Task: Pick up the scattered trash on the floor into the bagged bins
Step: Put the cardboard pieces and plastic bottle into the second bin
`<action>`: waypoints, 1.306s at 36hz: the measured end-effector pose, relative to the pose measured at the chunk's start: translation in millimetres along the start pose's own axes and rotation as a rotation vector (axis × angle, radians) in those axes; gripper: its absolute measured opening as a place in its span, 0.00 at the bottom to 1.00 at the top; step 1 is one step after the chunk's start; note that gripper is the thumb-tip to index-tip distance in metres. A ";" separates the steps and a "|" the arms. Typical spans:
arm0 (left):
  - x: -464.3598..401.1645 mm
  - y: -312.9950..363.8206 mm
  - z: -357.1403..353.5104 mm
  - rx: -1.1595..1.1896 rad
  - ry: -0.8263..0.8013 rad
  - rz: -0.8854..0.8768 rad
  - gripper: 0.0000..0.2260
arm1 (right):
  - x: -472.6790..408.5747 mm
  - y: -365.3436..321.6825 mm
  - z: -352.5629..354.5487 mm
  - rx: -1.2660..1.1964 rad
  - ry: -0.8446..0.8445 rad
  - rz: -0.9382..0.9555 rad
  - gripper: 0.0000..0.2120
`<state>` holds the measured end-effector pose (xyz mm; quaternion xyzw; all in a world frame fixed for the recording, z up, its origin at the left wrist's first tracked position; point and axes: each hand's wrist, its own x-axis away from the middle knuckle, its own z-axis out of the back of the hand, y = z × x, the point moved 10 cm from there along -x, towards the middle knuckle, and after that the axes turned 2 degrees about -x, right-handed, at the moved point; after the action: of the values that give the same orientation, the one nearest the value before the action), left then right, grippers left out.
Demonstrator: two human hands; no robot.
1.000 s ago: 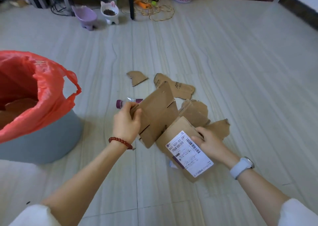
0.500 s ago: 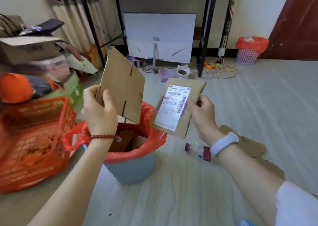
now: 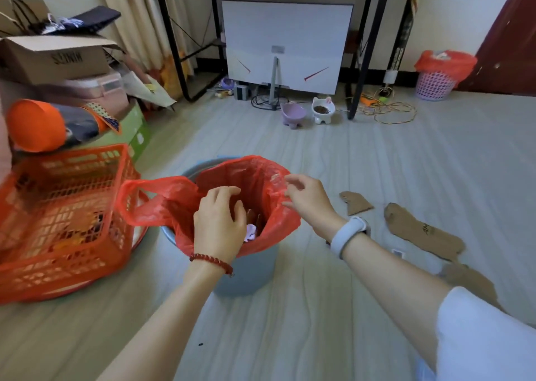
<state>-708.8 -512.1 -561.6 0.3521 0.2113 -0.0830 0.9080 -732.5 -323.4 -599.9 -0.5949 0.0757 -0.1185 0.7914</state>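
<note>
A grey-blue bin (image 3: 246, 276) lined with a red bag (image 3: 255, 183) stands on the floor in front of me. My left hand (image 3: 219, 224) hovers over the bin's mouth with loosely curled fingers, holding nothing. At the bag's right rim my right hand (image 3: 307, 197) also holds nothing, its fingers relaxed. Cardboard and a pale scrap lie down inside the bag. Torn cardboard pieces lie on the floor to the right: a small one (image 3: 355, 202), a long one (image 3: 420, 232) and another (image 3: 472, 282) near my right sleeve.
An orange plastic crate (image 3: 63, 215) stands just left of the bin, with boxes and clutter behind it. Two pet bowls (image 3: 307, 112), cables and a white board stand at the back. A second red-bagged pink basket (image 3: 438, 74) stands far right by the door.
Both hands lifted a cardboard piece each from the floor to above the bin and let them go into the bag. Both hands now hold nothing.
</note>
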 end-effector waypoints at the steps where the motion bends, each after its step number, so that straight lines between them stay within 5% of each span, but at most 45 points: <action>1: 8.9 11.5 -5.5 0.013 0.001 -0.056 0.11 | 4.8 4.8 11.9 -0.049 0.019 -0.013 0.10; 7: 77.4 68.7 -83.7 0.042 -0.221 -0.289 0.13 | 47.1 74.2 97.4 -0.063 0.027 -0.136 0.09; 13: 169.5 71.7 -203.8 0.087 -0.679 -0.214 0.12 | 111.9 229.5 192.9 0.433 -0.067 -0.400 0.10; 18: 231.5 79.5 -265.6 0.000 -0.974 -0.249 0.16 | 181.3 337.2 208.6 0.930 -0.391 -0.488 0.32; 21: 241.1 82.9 -284.1 -0.079 -1.070 -0.317 0.16 | 199.0 359.5 205.8 1.128 -0.436 -0.425 0.37; 31: 234.8 157.9 -362.3 -0.176 -1.166 -0.469 0.17 | 184.6 364.1 242.9 0.935 -0.260 -0.255 0.09; 35: 231.0 202.5 -403.3 -0.121 -1.124 -0.465 0.21 | 175.4 353.8 301.5 0.659 -0.043 -0.248 0.22; 40: 221.7 250.4 -451.1 -0.224 -1.027 -0.570 0.34 | 170.2 358.3 413.7 0.747 0.291 -0.313 0.14; 44: 222.5 268.2 -491.0 -0.452 -0.982 -0.720 0.37 | 147.4 403.1 434.4 0.884 -0.033 -0.386 0.15; 47: 227.7 268.9 -508.7 -0.550 -1.005 -0.767 0.29 | 135.2 431.1 424.4 0.920 -0.301 -0.438 0.14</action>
<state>-589.5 29.2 -836.9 -0.0719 -0.1123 -0.4952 0.8585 -450.0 144.9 -891.5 -0.1983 -0.2247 -0.2155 0.9294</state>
